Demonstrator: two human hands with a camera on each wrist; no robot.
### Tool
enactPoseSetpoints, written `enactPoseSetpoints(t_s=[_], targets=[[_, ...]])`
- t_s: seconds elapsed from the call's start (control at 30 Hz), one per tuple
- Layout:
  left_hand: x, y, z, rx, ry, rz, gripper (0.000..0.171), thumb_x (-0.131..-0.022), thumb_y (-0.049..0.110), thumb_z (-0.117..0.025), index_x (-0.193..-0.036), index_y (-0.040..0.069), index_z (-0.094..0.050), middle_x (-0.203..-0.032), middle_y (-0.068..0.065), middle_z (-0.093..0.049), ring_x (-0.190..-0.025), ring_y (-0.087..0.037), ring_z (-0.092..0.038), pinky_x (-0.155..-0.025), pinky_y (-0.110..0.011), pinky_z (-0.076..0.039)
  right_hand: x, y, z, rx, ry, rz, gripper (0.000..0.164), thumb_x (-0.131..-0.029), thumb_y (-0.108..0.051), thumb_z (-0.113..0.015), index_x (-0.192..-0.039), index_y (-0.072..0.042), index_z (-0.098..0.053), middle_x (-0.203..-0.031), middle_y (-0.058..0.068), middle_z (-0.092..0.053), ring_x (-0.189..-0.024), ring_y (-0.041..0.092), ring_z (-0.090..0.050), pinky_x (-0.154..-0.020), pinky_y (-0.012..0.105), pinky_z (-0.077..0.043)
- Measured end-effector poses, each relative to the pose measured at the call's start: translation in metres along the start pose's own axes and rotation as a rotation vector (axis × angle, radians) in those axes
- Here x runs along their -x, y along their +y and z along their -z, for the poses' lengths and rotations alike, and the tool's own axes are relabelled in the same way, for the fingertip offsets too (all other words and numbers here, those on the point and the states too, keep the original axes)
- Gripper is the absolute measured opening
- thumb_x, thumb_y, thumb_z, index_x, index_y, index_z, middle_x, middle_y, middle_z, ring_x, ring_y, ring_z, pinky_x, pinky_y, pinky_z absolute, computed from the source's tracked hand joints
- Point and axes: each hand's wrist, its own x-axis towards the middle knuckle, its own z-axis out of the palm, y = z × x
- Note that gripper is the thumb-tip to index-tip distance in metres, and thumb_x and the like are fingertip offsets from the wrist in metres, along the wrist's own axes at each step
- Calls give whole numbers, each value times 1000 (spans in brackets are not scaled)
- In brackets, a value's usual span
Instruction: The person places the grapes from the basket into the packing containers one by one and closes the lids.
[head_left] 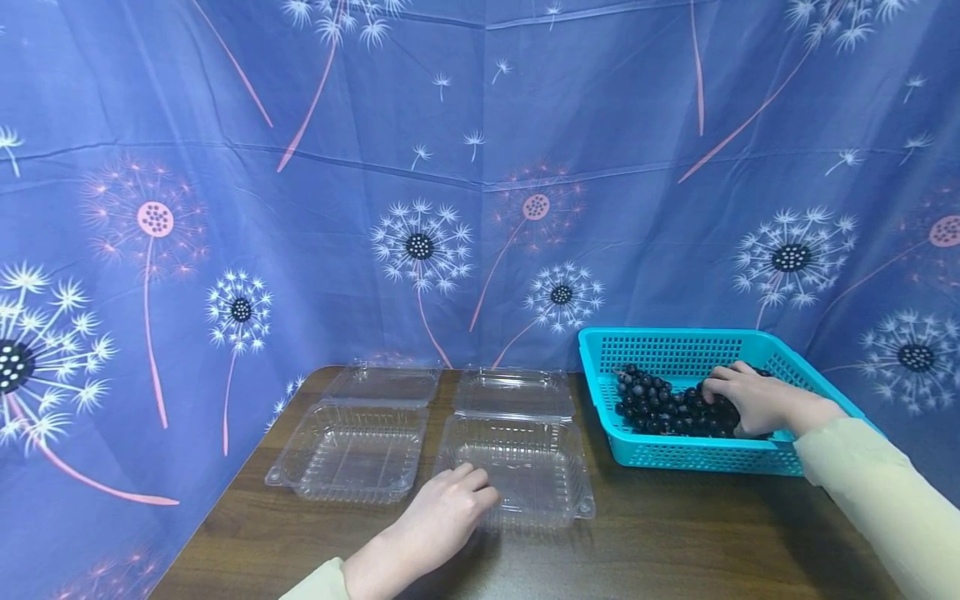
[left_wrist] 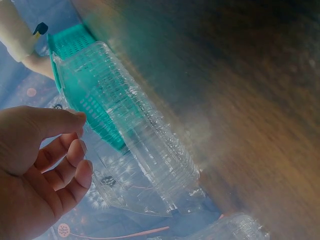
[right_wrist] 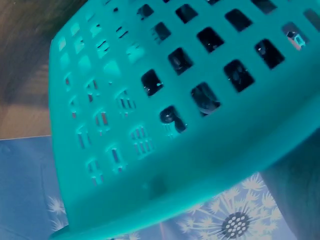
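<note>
My right hand (head_left: 765, 400) reaches into a turquoise plastic basket (head_left: 705, 457) at the right, its fingers and thumb curled round dark grapes (head_left: 660, 404). More of these grapes heap along the basket's floor. In the right wrist view the basket wall (right_wrist: 125, 195) hides that hand, and grapes show through its holes. My left hand (head_left: 447, 512), fingers loosely bent and holding nothing, hovers at the front left of a clear plastic clamshell container (head_left: 536, 475). The left wrist view has its thumb and fingertips (left_wrist: 77, 150) close beside the container's rim (left_wrist: 115, 120).
To the left lies a second clear clamshell container (head_left: 352, 454). Both lids (head_left: 513, 396) are folded back toward the curtain. Everything stands on a brown wooden table (head_left: 660, 533). A blue curtain with dandelion prints (head_left: 480, 183) hangs right behind the table.
</note>
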Motion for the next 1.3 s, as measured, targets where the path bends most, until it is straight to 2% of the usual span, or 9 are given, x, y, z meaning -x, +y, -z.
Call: enactPoseSetpoints(t_s=[0.17, 0.27, 0.4, 0.47, 0.63, 0.7, 0.83, 1.0, 1.3], targets=[[0, 1, 0, 9, 9, -2, 12, -75, 13, -73, -83, 20, -68, -78, 11, -58, -70, -4, -50, -56, -12, -40, -2, -4, -2, 78, -25, 3, 49, -63, -5, -82, -102, -15, -55, -107, 5, -48, -99, 33, -42, -51, 35, -39], [-1, 2, 0, -4, 19, -11, 13, -75, 11, -73, -81, 20, -67, -76, 11, -57, -68, -4, -49, -56, -13, -40, -2, -6, -4, 143, -24, -5, 53, -64, -9, -83, -110, -10, -57, -118, 14, -50, -107, 40, -43, -55, 50, -46], [0, 3, -2, -21, 25, -14, 15, -74, 9, -73, -79, 21, -66, -74, 11, -54, -67, -4, -48, -54, -14, -38, -2, -5, -8, 160, -29, -12, 62, -63, -12, -84, -119, -4, -57, -128, 22, -49, -116, 49, -39, -65, 67, -45], [0, 3, -3, -22, 26, -13, 15, -74, 8, -73, -79, 21, -66, -74, 11, -54, -67, -4, -47, -53, -13, -37, -1, -3, -10, 155, -23, -17, 64, -63, -11, -84, -120, -2, -56, -128, 25, -49, -116, 51, -39, -67, 65, -46], [-1, 3, -3, -20, 27, -13, 16, -74, 8, -73, -79, 21, -66, -74, 11, -54, -66, -4, -45, -52, -12, -33, 3, 1, -18, 133, 54, -19, 66, -60, -4, -85, -119, 1, -55, -127, 30, -49, -116, 54, -38, -57, 42, -53], [-1, 3, -2, -23, 29, -15, 16, -73, 7, -73, -79, 21, -66, -73, 11, -53, -66, -4, -45, -52, -12, -33, 4, 2, -20, 127, 88, -16, 65, -58, -6, -86, -116, -1, -56, -127, 30, -49, -116, 53, -38, -53, 38, -51], [-1, 3, -2, -24, 28, -15, 16, -73, 7, -73, -79, 21, -66, -73, 11, -54, -66, -4, -45, -53, -12, -34, 3, 4, -23, 172, 139, -3, 63, -52, -14, -90, -107, -9, -59, -124, 24, -52, -113, 48, -41, -53, 44, -50], [-2, 3, -2, -21, 23, -13, 15, -75, 8, -73, -80, 21, -67, -75, 11, -56, -67, -4, -47, -53, -12, -36, 1, 6, -25, 249, 173, -14, 72, -51, -21, -91, -114, -4, -58, -124, 24, -54, -113, 50, -43, -59, 56, -50], [-1, 2, -3, -23, 30, -10, 15, -74, 9, -73, -82, 21, -68, -76, 11, -57, -67, -4, -47, -53, -13, -37, -2, 9, -28, 316, 188, -21, 81, -54, -34, -89, -120, 1, -57, -124, 26, -54, -112, 51, -43, -64, 52, -52]])
